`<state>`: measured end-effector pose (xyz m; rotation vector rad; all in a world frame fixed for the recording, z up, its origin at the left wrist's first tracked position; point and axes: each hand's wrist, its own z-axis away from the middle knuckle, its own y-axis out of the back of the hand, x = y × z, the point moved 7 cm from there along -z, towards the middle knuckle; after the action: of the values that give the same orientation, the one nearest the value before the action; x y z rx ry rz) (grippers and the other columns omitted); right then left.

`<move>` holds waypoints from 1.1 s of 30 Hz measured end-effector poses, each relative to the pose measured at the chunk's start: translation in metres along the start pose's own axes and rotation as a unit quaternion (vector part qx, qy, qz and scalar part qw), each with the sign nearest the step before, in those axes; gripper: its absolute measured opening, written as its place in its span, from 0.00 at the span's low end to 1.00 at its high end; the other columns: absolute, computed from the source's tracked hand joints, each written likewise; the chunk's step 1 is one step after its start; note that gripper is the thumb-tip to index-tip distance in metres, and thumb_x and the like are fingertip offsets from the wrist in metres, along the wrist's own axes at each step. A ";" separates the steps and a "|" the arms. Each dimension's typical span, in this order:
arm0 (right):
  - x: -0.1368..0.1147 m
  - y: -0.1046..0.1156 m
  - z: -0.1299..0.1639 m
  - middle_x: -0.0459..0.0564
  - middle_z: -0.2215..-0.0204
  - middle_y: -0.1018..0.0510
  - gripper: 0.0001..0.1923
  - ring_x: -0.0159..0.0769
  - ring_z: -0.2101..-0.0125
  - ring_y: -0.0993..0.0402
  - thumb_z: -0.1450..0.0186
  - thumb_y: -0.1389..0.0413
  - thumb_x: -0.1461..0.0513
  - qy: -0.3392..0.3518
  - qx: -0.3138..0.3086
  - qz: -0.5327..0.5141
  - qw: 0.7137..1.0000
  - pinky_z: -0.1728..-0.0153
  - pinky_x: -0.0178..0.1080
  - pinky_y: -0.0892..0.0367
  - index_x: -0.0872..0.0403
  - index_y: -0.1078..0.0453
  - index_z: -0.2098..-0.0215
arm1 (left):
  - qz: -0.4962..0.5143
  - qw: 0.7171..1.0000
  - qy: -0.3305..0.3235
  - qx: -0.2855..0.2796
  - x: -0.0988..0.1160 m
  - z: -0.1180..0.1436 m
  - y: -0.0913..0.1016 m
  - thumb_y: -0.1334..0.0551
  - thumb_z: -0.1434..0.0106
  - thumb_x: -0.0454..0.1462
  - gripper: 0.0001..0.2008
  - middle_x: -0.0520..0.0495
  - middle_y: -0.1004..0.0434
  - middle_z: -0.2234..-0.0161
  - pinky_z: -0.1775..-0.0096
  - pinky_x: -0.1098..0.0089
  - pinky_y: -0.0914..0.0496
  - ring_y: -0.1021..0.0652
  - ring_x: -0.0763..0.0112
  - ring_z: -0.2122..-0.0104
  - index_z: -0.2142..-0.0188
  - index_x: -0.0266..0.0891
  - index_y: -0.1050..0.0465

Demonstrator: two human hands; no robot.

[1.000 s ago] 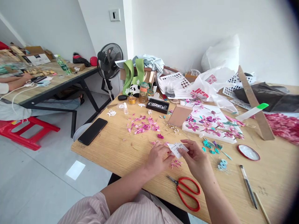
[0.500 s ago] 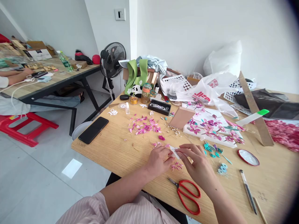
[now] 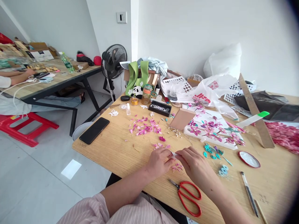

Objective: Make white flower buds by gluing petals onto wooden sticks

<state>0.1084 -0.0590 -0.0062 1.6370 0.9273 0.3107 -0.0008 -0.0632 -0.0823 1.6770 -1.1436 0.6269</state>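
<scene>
The person's left hand [image 3: 160,161] and right hand [image 3: 195,163] are meeting low over the wooden table [image 3: 112,149], knuckles up and fingers curled inward. Between the fingertips a small white paper piece [image 3: 174,153] is showing; both hands are pinching it, though most of it is lying hidden under the fingers. The left forearm is reaching in from a striped sleeve [image 3: 98,211]; the right forearm is angling in from the lower right. A small pink paper flower [image 3: 177,168] is lying on the table just below the hands, and red scissors [image 3: 187,196] are resting nearer the table's edge. Loose pink petals [image 3: 144,126] are lying scattered farther back, near a black phone [image 3: 94,130] at the left.
</scene>
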 end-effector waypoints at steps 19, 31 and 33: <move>-0.001 0.024 -0.008 0.49 0.72 0.28 0.08 0.37 0.69 0.32 0.30 0.49 0.60 0.004 0.054 -0.070 0.996 0.69 0.38 0.37 0.52 0.31 0.65 | 0.592 0.733 0.325 -0.073 -0.024 -0.001 -0.019 0.25 0.54 0.48 0.23 0.47 0.22 0.76 0.81 0.77 0.40 0.28 0.79 0.83 0.69 0.32 0.26; 0.001 0.026 -0.017 0.48 0.74 0.27 0.12 0.36 0.72 0.31 0.30 0.50 0.56 -0.057 0.056 -0.122 0.989 0.71 0.38 0.36 0.50 0.32 0.70 | 0.630 0.712 0.309 -0.030 -0.023 -0.002 -0.011 0.23 0.57 0.39 0.20 0.45 0.19 0.73 0.76 0.78 0.36 0.24 0.77 0.79 0.68 0.33 0.25; -0.002 0.029 -0.018 0.48 0.74 0.28 0.11 0.37 0.72 0.32 0.30 0.50 0.57 -0.036 0.061 -0.117 0.991 0.71 0.38 0.36 0.50 0.32 0.69 | 0.632 0.709 0.310 -0.038 -0.023 -0.002 -0.012 0.24 0.54 0.42 0.20 0.45 0.19 0.73 0.77 0.77 0.36 0.24 0.77 0.79 0.67 0.32 0.25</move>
<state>0.1071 -0.0486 0.0263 1.6195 1.0889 0.0354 0.0002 -0.0513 -0.1056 0.2406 -1.6227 1.7758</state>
